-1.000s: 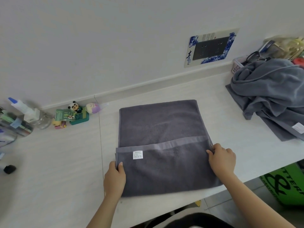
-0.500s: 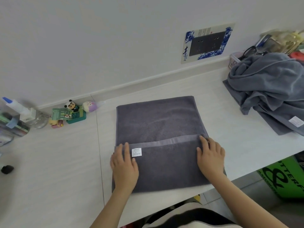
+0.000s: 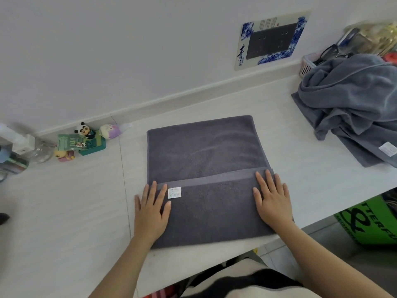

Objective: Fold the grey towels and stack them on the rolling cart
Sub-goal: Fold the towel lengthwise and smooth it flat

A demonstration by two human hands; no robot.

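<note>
A dark grey towel (image 3: pixel 206 155) lies flat on the white table (image 3: pixel 64 211), its near part folded up over itself with a white label (image 3: pixel 174 192) on the flap. My left hand (image 3: pixel 151 209) presses flat on the flap's left end, fingers straight. My right hand (image 3: pixel 271 200) presses flat on the flap's right end, fingers spread. A crumpled pile of lighter grey towels (image 3: pixel 352 104) sits at the right end of the table. The rolling cart is not in view.
Small toys and a green box (image 3: pixel 86 140) stand by the wall at left, beside a glass jar (image 3: pixel 40 150) and bottles. A pink basket (image 3: pixel 308 64) with clutter sits behind the towel pile. A green bag (image 3: pixel 369 220) stands on the floor at right.
Both hands let go of the flap's corners and moved onto it, going from a pinch to flat palms, then slid slightly outward along the fold.
</note>
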